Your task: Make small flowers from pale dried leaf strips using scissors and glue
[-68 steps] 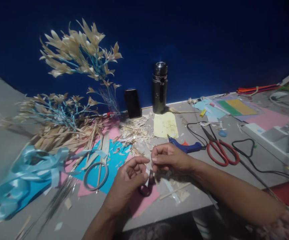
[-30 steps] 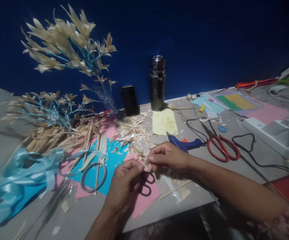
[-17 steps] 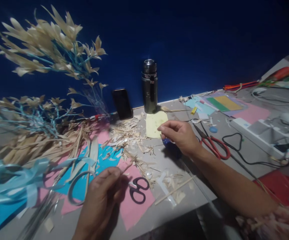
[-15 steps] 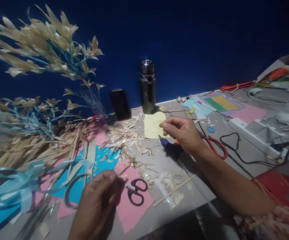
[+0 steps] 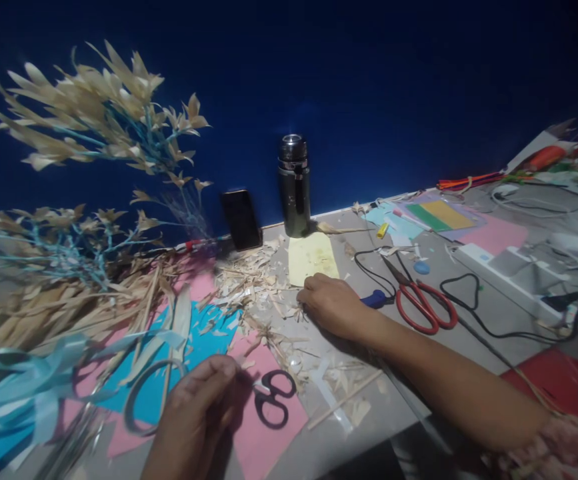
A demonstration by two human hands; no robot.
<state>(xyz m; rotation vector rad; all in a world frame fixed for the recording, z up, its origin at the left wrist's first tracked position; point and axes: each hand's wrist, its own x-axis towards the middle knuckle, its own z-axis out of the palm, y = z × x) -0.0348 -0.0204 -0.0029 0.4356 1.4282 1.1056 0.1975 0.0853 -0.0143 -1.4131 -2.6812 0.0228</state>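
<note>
My left hand (image 5: 193, 407) is closed in a pinch above the pink paper (image 5: 263, 437), at the lower left of centre. Whatever lies between its fingertips is hidden or too small to name. Just right of it are small black-handled scissors (image 5: 275, 400). My right hand (image 5: 331, 305) has come down on the table at the lower edge of a yellow sheet (image 5: 311, 257). Its fingers are curled together at the pale husk scraps (image 5: 253, 283), and what they pinch cannot be made out. Behind that wrist lie a blue tool handle (image 5: 376, 299) and red-handled scissors (image 5: 426, 307).
A dark flask (image 5: 295, 190) and a phone (image 5: 241, 219) stand by the blue wall. Dried-leaf flowers on blue stems (image 5: 113, 120) rise at the left, near pale blue ribbon (image 5: 53, 377). At right are a white power strip (image 5: 509, 277) and black cable (image 5: 493, 333).
My right hand has moved down and left, from above the yellow sheet to the scraps, uncovering more of the red-handled scissors. My left hand stays nearly in place. The view has tilted slightly.
</note>
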